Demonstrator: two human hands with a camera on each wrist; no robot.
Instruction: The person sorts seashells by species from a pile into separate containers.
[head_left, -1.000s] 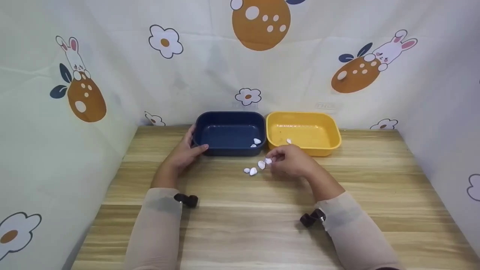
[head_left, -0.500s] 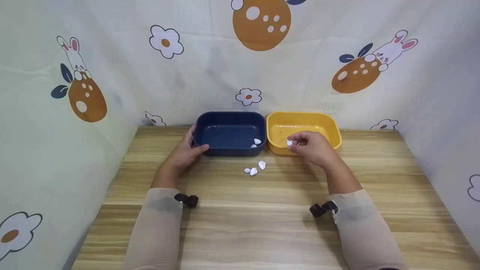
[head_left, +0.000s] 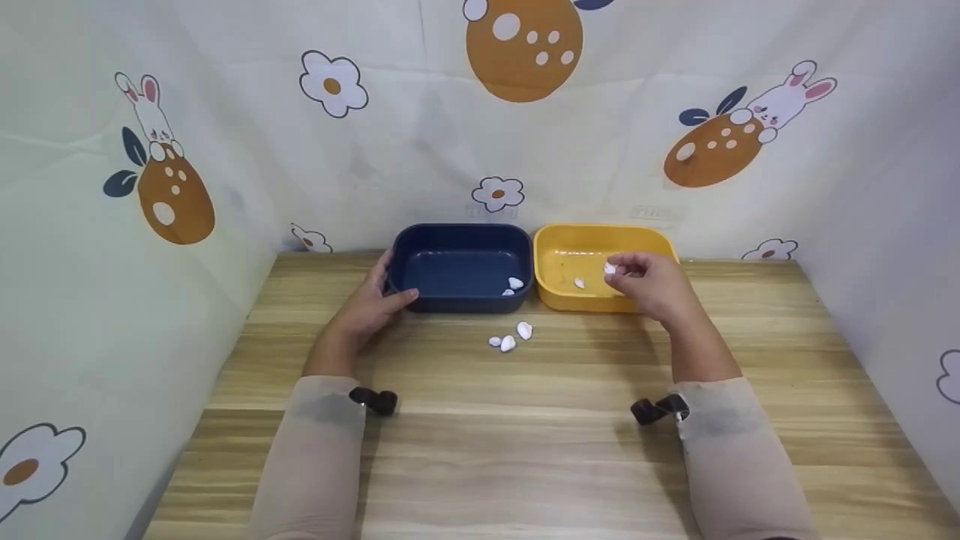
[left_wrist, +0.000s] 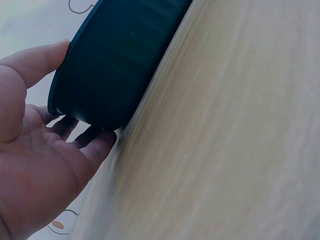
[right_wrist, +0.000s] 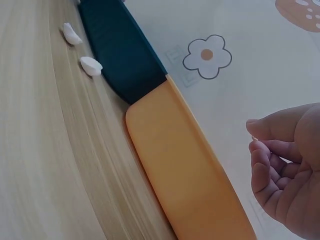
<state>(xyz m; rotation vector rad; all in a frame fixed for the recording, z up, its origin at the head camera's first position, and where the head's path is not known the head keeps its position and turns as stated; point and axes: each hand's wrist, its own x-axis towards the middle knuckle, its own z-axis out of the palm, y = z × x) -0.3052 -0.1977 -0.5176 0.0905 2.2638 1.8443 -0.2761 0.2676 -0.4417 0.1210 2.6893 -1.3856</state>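
Note:
My left hand (head_left: 367, 304) (left_wrist: 45, 150) grips the left end of the dark blue box (head_left: 465, 304) (left_wrist: 120, 60), thumb on its rim, fingers around its side. Over the yellow box (head_left: 585, 303) (right_wrist: 175, 155), my right hand (head_left: 660, 289) (right_wrist: 287, 170) pinches a small white piece (head_left: 610, 268) between thumb and fingertips; the right wrist view shows only a sliver of it. One white piece (head_left: 579, 283) lies inside the yellow box. Two more (head_left: 515, 283) are in the blue box's front right corner.
Three white pieces (head_left: 524, 330) (right_wrist: 91, 66) lie on the wooden table (head_left: 480, 435) in front of the blue box. Both boxes stand side by side near the back edge, close to a patterned curtain (head_left: 405, 150) that also rises at both sides.
My right hand has picked a white piece off the table and carried it right and back, over the yellow box. My left hand has stayed on the blue box.

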